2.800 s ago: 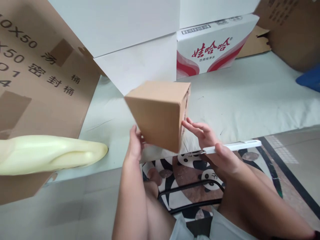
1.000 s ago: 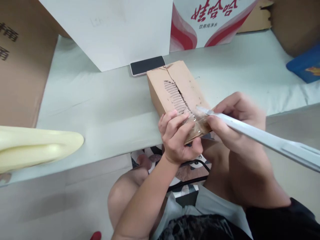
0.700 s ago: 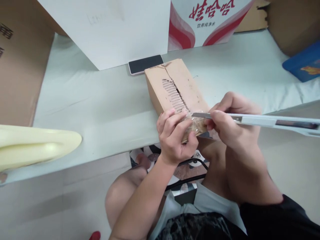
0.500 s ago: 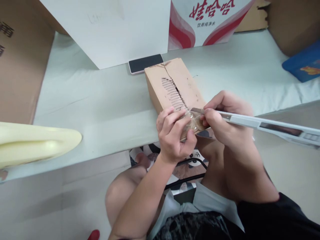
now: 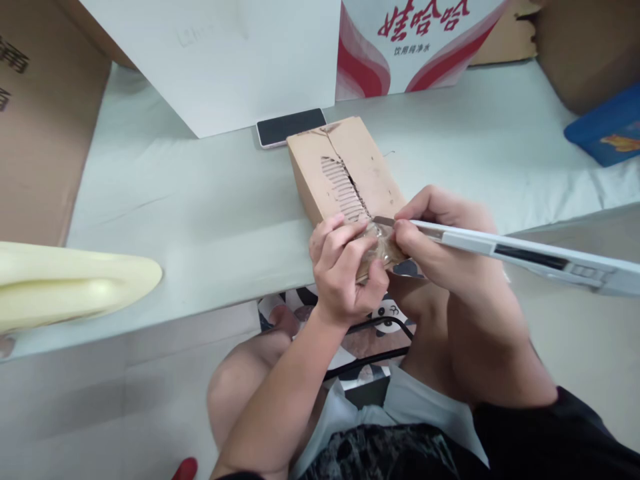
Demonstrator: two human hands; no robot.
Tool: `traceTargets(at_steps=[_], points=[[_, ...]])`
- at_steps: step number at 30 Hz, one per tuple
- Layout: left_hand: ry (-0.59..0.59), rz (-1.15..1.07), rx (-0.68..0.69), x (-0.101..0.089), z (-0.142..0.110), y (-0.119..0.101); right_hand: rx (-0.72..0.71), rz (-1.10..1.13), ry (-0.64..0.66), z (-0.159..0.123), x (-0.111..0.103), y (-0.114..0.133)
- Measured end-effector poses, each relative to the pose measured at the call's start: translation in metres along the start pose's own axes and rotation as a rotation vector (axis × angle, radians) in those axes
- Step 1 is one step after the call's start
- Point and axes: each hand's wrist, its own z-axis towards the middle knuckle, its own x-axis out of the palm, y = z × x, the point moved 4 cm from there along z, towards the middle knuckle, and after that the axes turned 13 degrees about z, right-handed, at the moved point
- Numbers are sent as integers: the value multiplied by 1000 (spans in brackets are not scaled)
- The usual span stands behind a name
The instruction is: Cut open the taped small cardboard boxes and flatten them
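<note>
A small brown cardboard box (image 5: 373,160) sits near the table's front edge, with a torn seam and ridged bare strip along its top. My left hand (image 5: 345,267) rests on the box's near end, its curled fingers gripping crumpled clear tape (image 5: 383,245). In my right hand (image 5: 445,240) is a white utility knife (image 5: 525,252), pinched close to its blade, handle pointing right. The blade's tip touches or nearly touches the seam beside the tape. My fingers partly hide the tape and the box's near end.
Behind the box lies a dark-screened phone (image 5: 291,127) on the pale green table cover (image 5: 210,207). A large white carton (image 5: 225,67) stands at the back, beside a red-and-white carton (image 5: 400,60). A pale yellow object (image 5: 75,287) juts in from the left; a blue item (image 5: 607,130) lies right.
My right hand and the knife have shifted slightly left, and the knife has rolled a little. The box and my left hand have moved very slightly left too.
</note>
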Motion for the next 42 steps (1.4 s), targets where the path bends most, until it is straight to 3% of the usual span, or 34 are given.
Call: traceTargets(at_steps=[12,19,32,37,42], points=[[-6,-2,29,0,2,2,93,150,78,10,-2,-4],[33,41,113,-1,5,9,85,176,196,21,-2,-1],[-47,101,129,1,2,8,213,385,236,23,-3,-6],[-4,88,131,0,2,9,212,348,232,23,-2,-4],[-14,88,116,0,1,8,109,181,224,23,-1,-1]])
